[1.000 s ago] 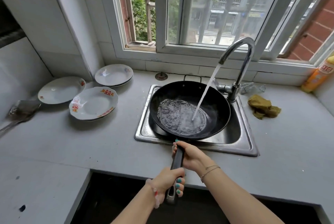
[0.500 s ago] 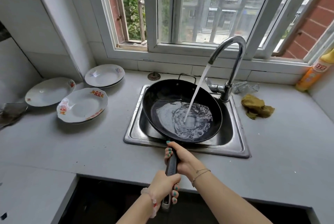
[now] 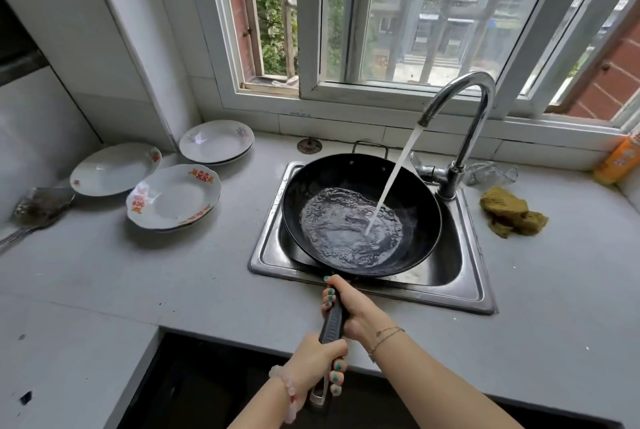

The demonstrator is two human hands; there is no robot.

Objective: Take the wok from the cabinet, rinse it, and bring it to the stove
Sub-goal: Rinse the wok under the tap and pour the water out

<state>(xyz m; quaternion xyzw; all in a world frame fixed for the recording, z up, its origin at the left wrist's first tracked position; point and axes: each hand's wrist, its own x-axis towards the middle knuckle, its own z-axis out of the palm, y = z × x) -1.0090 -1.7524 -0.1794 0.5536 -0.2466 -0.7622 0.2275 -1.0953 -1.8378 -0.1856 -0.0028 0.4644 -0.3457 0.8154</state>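
A black wok (image 3: 420,201) sits over the steel sink (image 3: 471,285), its long dark handle pointing toward me. Both hands grip that handle: my right hand (image 3: 353,311) close to the bowl, my left hand (image 3: 317,364) further back near the handle's metal end. A chrome faucet (image 3: 464,123) runs a slanted stream of water into the wok, where a rippling pool covers the bottom. The wok's small loop handle at the far rim is visible.
Three white floral plates (image 3: 173,196) lie on the grey counter left of the sink, with a metal spatula (image 3: 38,207) at the far left. A yellow-brown rag (image 3: 512,212) and an orange bottle (image 3: 620,160) are on the right. A window stands behind.
The pool of water in the wok has sloshed and spread as the wok is tilted slightly. Both hands keep the same grip on the handle; the view has shifted a little.
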